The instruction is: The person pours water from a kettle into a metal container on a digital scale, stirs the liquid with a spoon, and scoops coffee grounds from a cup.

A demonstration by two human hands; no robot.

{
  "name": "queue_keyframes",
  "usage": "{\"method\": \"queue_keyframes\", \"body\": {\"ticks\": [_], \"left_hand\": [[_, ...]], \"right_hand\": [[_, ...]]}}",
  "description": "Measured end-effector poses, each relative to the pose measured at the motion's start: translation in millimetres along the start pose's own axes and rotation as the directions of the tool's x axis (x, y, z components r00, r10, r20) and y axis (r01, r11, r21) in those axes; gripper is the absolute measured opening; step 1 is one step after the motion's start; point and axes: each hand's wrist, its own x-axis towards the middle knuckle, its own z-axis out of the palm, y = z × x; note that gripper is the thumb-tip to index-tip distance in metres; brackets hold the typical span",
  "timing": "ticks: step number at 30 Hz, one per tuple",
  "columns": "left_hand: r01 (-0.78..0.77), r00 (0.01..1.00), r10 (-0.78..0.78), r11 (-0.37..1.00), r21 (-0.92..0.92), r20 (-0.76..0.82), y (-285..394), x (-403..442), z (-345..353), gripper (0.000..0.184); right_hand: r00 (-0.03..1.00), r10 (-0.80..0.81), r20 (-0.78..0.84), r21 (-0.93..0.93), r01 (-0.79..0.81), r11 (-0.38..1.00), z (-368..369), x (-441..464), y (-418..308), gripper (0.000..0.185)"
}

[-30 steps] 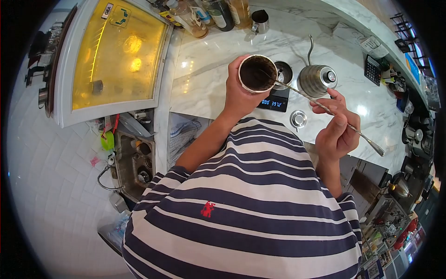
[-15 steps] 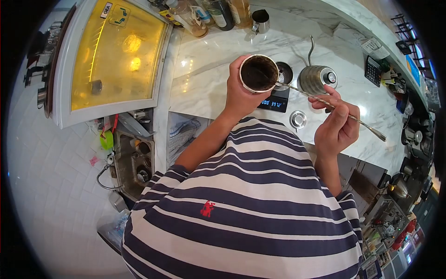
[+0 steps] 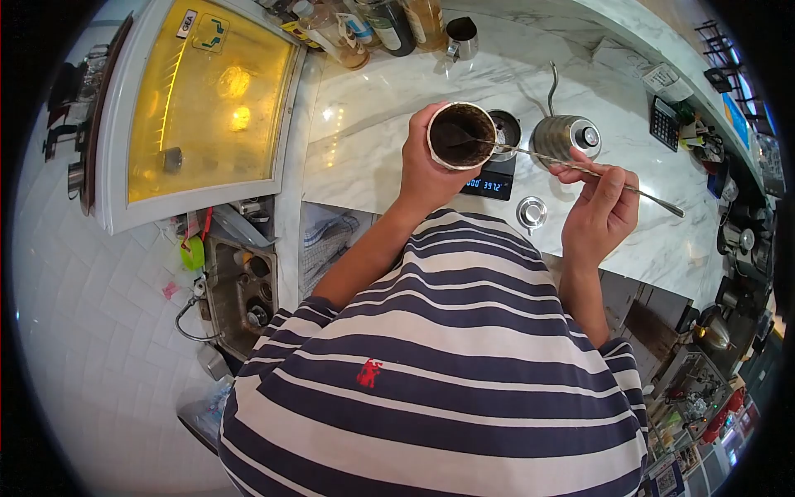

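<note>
A white-rimmed cup (image 3: pixel 461 136) with dark brown contents is held tilted in my left hand (image 3: pixel 422 170), its mouth facing the camera. My right hand (image 3: pixel 598 203) pinches a long twisted metal spoon (image 3: pixel 542 156), whose far end reaches into the cup. Behind the cup, a black scale (image 3: pixel 489 184) with a lit display carries a dark round vessel (image 3: pixel 505 132), partly hidden by the cup. A steel gooseneck kettle (image 3: pixel 563 139) stands just beyond my right fingers. Near the counter's front edge lies a small round metal piece (image 3: pixel 532 213).
Bottles (image 3: pixel 339 37) and a steel pitcher (image 3: pixel 462 37) stand at the back of the marble counter (image 3: pixel 373 108). At left are a yellow-lit glass-door unit (image 3: pixel 215 108) and a sink (image 3: pixel 236 290). A calculator (image 3: pixel 664 126) lies at right.
The spoon has shifted in the cup, its tip now deeper toward the left and its handle more level. My right hand has moved slightly up; the cup has barely moved.
</note>
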Motion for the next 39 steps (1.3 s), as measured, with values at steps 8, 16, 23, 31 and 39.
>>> {"method": "queue_keyframes", "body": {"ticks": [8, 16, 23, 31, 39], "left_hand": [[0.000, 1.000, 0.000, 0.999, 0.039, 0.004, 0, 1, 0, 0.089], [0.033, 0.999, -0.034, 0.995, 0.092, 0.014, 1, 0, 1, 0.089], [0.056, 0.998, -0.055, 0.994, 0.093, -0.012, 2, -1, -4, 0.089], [0.161, 0.983, -0.155, 0.986, 0.050, -0.099, -10, -17, -17, 0.089], [0.205, 0.973, -0.199, 0.978, 0.046, -0.116, -15, -21, -22, 0.089]], "right_hand": [[0.990, 0.119, -0.073, 0.054, -0.116, 0.992, -4, 2, 7, 0.032], [0.983, 0.152, -0.099, 0.113, -0.140, 0.984, -12, 5, 14, 0.031], [0.973, 0.179, -0.149, 0.199, -0.148, 0.969, -27, 10, 9, 0.032], [0.966, 0.151, -0.211, 0.152, -0.121, 0.981, -66, 17, 9, 0.031], [0.967, 0.109, -0.231, -0.018, -0.116, 0.993, -59, 11, 38, 0.029]]}}
